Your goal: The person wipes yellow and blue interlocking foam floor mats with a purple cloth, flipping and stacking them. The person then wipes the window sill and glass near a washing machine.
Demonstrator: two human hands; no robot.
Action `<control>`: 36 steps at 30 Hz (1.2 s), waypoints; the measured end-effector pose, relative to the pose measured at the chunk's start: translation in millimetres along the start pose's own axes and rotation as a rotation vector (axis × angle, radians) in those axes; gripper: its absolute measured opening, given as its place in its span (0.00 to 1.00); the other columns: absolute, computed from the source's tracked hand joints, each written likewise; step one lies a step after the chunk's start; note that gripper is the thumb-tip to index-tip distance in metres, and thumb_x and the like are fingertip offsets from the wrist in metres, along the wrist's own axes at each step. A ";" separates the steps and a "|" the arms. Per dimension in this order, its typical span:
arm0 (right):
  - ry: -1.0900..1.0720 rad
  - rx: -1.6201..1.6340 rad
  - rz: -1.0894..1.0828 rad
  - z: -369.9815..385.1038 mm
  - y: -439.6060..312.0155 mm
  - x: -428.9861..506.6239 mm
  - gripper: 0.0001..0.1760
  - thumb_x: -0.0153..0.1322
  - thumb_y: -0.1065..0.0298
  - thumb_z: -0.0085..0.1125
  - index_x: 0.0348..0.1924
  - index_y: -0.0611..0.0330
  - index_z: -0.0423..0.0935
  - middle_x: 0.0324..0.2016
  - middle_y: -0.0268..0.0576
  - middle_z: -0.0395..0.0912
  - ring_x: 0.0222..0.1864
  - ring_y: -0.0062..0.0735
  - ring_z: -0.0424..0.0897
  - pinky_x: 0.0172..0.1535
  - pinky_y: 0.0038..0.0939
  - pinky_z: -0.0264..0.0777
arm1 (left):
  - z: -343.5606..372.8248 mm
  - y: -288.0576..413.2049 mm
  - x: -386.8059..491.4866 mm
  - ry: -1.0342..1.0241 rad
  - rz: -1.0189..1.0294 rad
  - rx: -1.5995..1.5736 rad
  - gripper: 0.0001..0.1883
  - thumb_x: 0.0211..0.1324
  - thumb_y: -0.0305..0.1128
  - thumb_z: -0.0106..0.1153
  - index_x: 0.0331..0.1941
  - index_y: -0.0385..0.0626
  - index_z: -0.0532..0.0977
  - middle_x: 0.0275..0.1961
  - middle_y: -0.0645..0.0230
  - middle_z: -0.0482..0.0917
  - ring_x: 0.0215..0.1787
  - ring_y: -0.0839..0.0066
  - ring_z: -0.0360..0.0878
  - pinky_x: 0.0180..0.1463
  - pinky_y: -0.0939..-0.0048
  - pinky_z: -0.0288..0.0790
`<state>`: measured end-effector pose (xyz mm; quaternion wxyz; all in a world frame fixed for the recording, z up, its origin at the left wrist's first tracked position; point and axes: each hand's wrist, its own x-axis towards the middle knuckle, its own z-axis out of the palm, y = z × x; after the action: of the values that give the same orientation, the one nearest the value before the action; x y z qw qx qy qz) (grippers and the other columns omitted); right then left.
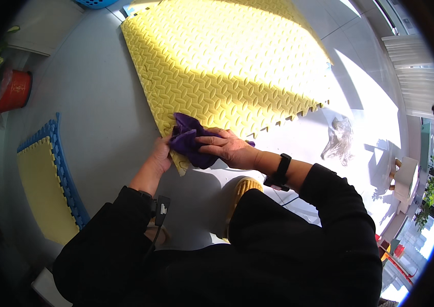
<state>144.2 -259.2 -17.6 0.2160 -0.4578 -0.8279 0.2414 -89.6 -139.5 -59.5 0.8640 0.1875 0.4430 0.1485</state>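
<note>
A purple cloth (pixel 194 142) lies bunched on the near corner of a yellow interlocking foam mat (pixel 217 86). My right hand (pixel 234 149) presses on the cloth from the right, its fingers spread over the folds. At the mat's left edge, my left hand (pixel 161 151) grips the border beside the cloth; its fingertips are partly hidden. The mat has a raised leaf-shaped tread pattern and a toothed edge on its near right side. Bright sunlight washes out much of its far part.
Yellow and blue foam tiles (pixel 48 188) are stacked at the left. A red flowerpot (pixel 15 90) stands beyond them. On the floor to the right lies a clear plastic bag (pixel 338 140), with a small stool (pixel 405 178) farther off. My slipper (pixel 245 188) is just below the mat.
</note>
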 end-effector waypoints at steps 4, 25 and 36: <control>0.210 -0.131 0.245 -51.0 46.7 -57.3 0.26 0.60 0.76 0.66 0.51 0.50 0.77 0.61 0.39 0.72 0.64 0.51 0.68 0.64 0.43 0.66 | 25.7 38.1 -13.6 0.013 0.086 -0.002 0.25 0.66 0.40 0.57 0.63 0.42 0.68 0.60 0.57 0.77 0.59 0.57 0.78 0.60 0.51 0.75; 0.075 -0.405 0.067 -62.7 80.6 -26.2 0.19 0.62 0.72 0.58 0.48 0.54 0.75 0.61 0.35 0.71 0.56 0.42 0.71 0.54 0.36 0.69 | -25.1 52.4 6.7 0.036 0.061 0.129 0.27 0.62 0.30 0.62 0.64 0.41 0.67 0.61 0.56 0.76 0.60 0.55 0.77 0.61 0.47 0.74; 1.105 -0.643 0.896 -183.6 170.4 -150.9 0.19 0.64 0.74 0.62 0.46 0.66 0.70 0.49 0.57 0.71 0.48 0.61 0.73 0.52 0.47 0.70 | -29.8 59.4 13.7 0.017 -0.091 0.066 0.30 0.60 0.27 0.63 0.65 0.40 0.65 0.63 0.55 0.73 0.62 0.54 0.74 0.64 0.45 0.70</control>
<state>435.4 -273.1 5.0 0.3358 -0.8424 -0.3658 -0.2094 -111.7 -75.4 -58.2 0.8594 0.1942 0.4631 0.0963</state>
